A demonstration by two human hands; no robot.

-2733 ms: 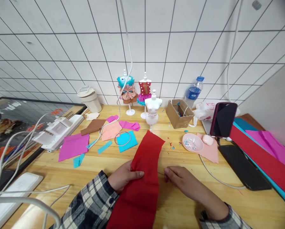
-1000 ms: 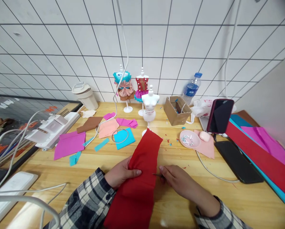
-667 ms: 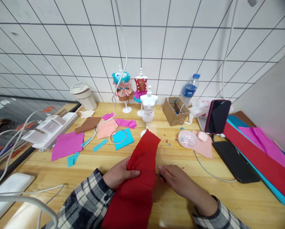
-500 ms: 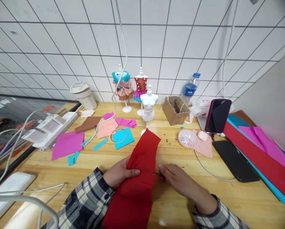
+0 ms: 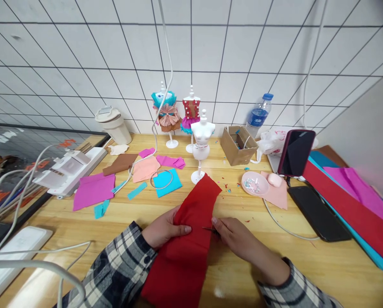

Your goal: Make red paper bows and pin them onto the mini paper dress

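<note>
A long red fabric strip (image 5: pixel 191 261) runs from the bottom edge up to the middle of the table. My left hand (image 5: pixel 166 229) grips its left side, thumb on top and fingers underneath. At the strip's right edge my right hand (image 5: pixel 231 235) is closed on small dark scissors (image 5: pixel 210 230). A thin blade lies across the fabric, pointing left; the handles are mostly hidden by the fingers. Just beyond the strip's far end stands a bare white mini mannequin (image 5: pixel 201 132).
Two dressed mini mannequins (image 5: pixel 168 113) stand by the wall. Cloth scraps (image 5: pixel 95 190) and a metal ring (image 5: pixel 161 187) lie left. Rightward are a cardboard box (image 5: pixel 234 153), a pink bead dish (image 5: pixel 255 190), phones (image 5: pixel 296 152) and long cloth strips (image 5: pixel 348 205). White cables (image 5: pixel 37 265) cross the left side.
The camera view has shifted slightly. My right hand and the scissors have come a little further left over the red fabric strip. My left hand keeps its hold.
</note>
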